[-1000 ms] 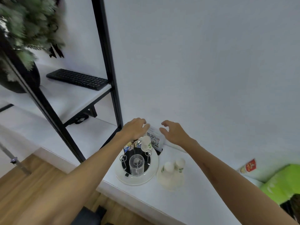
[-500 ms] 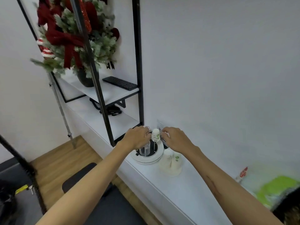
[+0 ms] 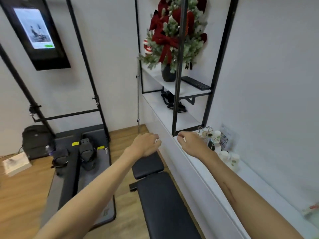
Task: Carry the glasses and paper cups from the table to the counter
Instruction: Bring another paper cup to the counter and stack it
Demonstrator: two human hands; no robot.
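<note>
1. Both bare arms are reaching forward; the left hand (image 3: 146, 144) is hanging over the padded black bench (image 3: 160, 192), fingers loosely curled and holding nothing.
2. The right hand (image 3: 193, 144) is hovering at the edge of the long white counter (image 3: 203, 171), also holding nothing.
3. Just beyond it, a wire cup rack (image 3: 208, 135) is standing on a round white tray, with white paper cups (image 3: 230, 160) sitting upside down beside it.
4. A red-bowed frosted Christmas arrangement (image 3: 174, 35) and a black keyboard (image 3: 196, 83) are sitting on the black-framed shelf above.

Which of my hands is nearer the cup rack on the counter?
Right. The right hand hovers just beside the cup rack; the left hand is farther away, over the black bench.
</note>
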